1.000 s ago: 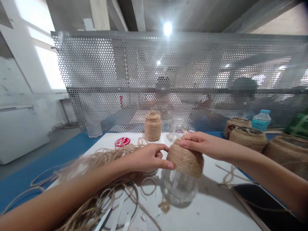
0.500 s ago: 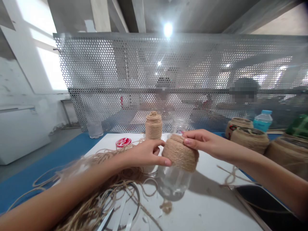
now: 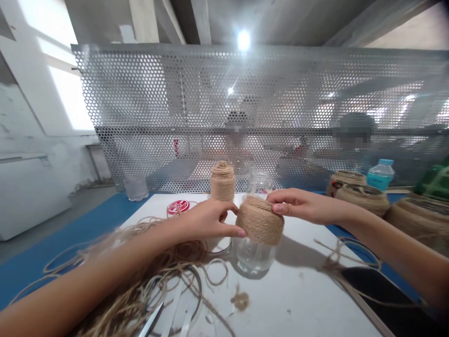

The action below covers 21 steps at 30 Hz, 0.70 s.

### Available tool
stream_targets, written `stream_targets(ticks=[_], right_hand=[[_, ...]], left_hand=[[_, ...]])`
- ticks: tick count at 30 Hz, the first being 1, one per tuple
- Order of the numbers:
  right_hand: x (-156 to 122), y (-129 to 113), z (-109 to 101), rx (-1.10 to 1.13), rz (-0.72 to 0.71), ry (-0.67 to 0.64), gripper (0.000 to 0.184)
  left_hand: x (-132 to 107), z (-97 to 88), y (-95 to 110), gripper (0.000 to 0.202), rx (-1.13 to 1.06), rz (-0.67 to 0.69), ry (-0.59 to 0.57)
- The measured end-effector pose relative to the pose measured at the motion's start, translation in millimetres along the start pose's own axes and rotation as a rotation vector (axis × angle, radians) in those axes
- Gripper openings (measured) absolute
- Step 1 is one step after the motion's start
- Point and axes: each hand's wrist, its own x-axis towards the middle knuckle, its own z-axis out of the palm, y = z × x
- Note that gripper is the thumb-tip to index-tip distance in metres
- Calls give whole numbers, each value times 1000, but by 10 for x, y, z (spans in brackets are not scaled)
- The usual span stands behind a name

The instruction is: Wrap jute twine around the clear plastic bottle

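Observation:
A clear glass jar [image 3: 255, 255] stands on the white board, its upper part wound with brown jute twine [image 3: 261, 222]. My left hand [image 3: 219, 220] grips the jar's left side, with the thumb across the front of the twine. On the right, my right hand [image 3: 298, 204] pinches the jar's upper rim area; its fingertips behind the jar are partly hidden. Behind my left hand stands a twine-wound bottle or spool [image 3: 222, 181], and another clear jar [image 3: 259, 181] is behind the held one. A tangle of loose twine [image 3: 140, 281] lies around and under my left forearm.
Scissors [image 3: 151, 319] lie among the twine at the front. A red lid [image 3: 178, 207] rests on the white board [image 3: 280, 304]. To the right are twine-wound jars [image 3: 363, 199], a blue-liquid bottle [image 3: 380, 175] and a dark flat object [image 3: 375, 290]. A perforated metal screen [image 3: 196, 103] stands behind.
The wrapped jar has shifted slightly up and away from me and sits a little more upright. Both hands have stayed on it.

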Motion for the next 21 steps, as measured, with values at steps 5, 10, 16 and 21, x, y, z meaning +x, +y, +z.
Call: stream_targets(ticks=[5, 10, 16, 21], right_hand=[[-13, 80, -36, 14, -1, -19, 35], [-17, -17, -5, 28, 80, 44, 38], [19, -142, 170, 102, 294, 124, 44], [24, -159, 197, 146, 299, 69, 48]], left_hand=[[-7, 24, 31, 47, 30, 29, 13], [-55, 73, 143, 52, 84, 9, 84], [-107, 167, 243, 56, 174, -43, 171], [-120, 141, 253, 61, 293, -14, 161]])
